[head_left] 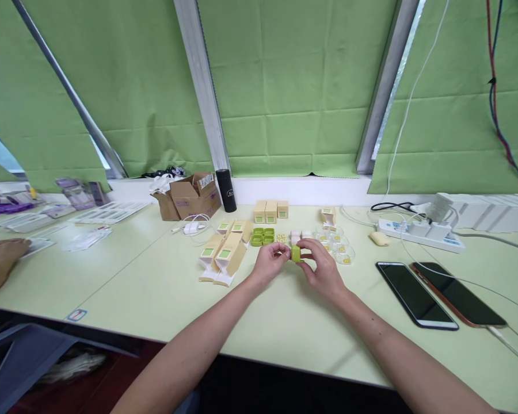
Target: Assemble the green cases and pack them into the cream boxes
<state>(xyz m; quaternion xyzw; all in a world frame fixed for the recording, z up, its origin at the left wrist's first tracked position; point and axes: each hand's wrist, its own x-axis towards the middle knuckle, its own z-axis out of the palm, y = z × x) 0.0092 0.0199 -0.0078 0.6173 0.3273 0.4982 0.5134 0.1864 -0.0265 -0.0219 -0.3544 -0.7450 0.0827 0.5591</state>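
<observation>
My right hand (pixel 322 269) grips a small green square box (pixel 296 253) between thumb and fingers, tilted up on its side above the table. The fingers of my left hand (pixel 270 264) are pinched together at the box's left edge; what they hold, if anything, is too small to make out. Just beyond lie several open green trays (pixel 262 236), small yellow pieces (pixel 281 237) and pinkish-white pieces (pixel 295 236). To the right of these stand clear round cups (pixel 344 253) with yellow bits inside. Open cardboard cartons (pixel 230 253) with green labels lie left of my left hand.
Closed cartons (pixel 271 211) stand at the back, near a black tumbler (pixel 226 191) and a brown cardboard box (pixel 194 197). On the right are two phones (pixel 416 295), a power strip (pixel 421 234) and loose cables. Another person's hand (pixel 8 248) rests at the far left.
</observation>
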